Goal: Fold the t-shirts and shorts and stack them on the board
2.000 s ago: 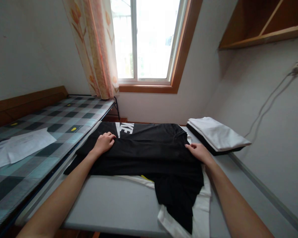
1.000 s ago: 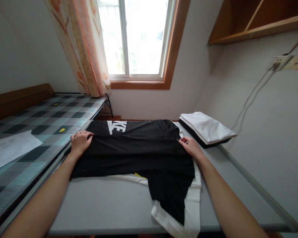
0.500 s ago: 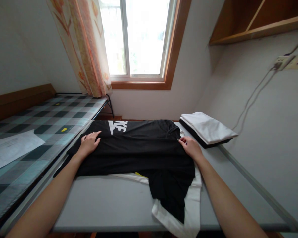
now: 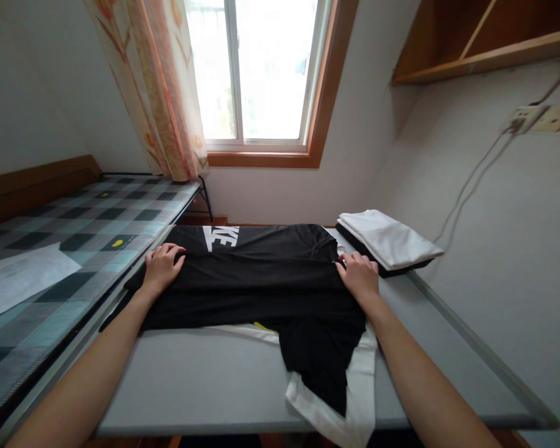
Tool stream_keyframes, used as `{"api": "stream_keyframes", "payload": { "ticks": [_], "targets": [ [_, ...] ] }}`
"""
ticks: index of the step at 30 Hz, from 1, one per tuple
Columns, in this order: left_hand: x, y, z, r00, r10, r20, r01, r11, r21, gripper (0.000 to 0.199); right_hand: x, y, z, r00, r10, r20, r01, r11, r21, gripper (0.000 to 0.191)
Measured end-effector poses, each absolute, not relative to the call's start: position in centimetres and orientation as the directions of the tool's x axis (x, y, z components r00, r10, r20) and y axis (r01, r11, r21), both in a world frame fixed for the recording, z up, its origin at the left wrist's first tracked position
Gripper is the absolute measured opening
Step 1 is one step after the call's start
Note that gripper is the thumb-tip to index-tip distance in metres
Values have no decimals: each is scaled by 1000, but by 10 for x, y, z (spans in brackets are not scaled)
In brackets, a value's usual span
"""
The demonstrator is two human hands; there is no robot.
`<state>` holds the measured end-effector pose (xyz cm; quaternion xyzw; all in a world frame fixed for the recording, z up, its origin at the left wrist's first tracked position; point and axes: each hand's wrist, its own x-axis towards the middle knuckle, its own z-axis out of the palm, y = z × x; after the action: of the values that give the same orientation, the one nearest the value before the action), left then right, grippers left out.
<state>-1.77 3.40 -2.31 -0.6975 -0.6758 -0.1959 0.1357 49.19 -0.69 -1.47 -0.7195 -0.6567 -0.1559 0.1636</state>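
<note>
A black T-shirt (image 4: 261, 280) with white lettering lies sideways on the grey tabletop, folded lengthwise with one short sleeve pointing at me. Under it a white garment (image 4: 361, 386) shows along the near side and past the sleeve, with a small yellow patch at its edge. My left hand (image 4: 162, 269) rests on the shirt's left part, thumb apart from the fingers. On the right, my right hand (image 4: 361, 277) lies at the collar end, its fingers over the cloth and the thumb at the neckline. Neither hand visibly grips the cloth.
Folded white cloth (image 4: 387, 239) on black cloth sits at the table's back right. A checked mattress (image 4: 88, 249) with a paper sheet (image 4: 28, 277) is on the left. Behind are a curtain (image 4: 163, 93) and window; a cord (image 4: 471, 180) hangs along the right wall.
My right hand has loosened from a pinch at the collar, its fingers now spread over that end. My left hand has shifted slightly left. The shirt lies almost the same.
</note>
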Motion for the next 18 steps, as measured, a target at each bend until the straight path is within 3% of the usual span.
{"api": "stream_keyframes", "payload": {
  "ticks": [4,6,8,12,18],
  "targets": [
    [0,30,-23,211,862,461,954,-284,95,34,468,-10,-15,-92,867,489,971,188,-150,35],
    [11,28,-27,314,852,418,918,-385,95,42,454,-11,-20,-246,863,441,911,361,-198,45],
    [20,27,-32,387,855,344,892,-442,93,49,442,-11,-27,-358,867,347,882,436,-180,54],
    [26,25,-40,430,882,194,887,-453,92,65,435,-11,-35,-397,901,176,905,416,-92,64],
    [25,23,-38,427,893,143,894,-441,78,69,450,-8,-34,-284,954,92,954,291,-68,70]
  ]
}}
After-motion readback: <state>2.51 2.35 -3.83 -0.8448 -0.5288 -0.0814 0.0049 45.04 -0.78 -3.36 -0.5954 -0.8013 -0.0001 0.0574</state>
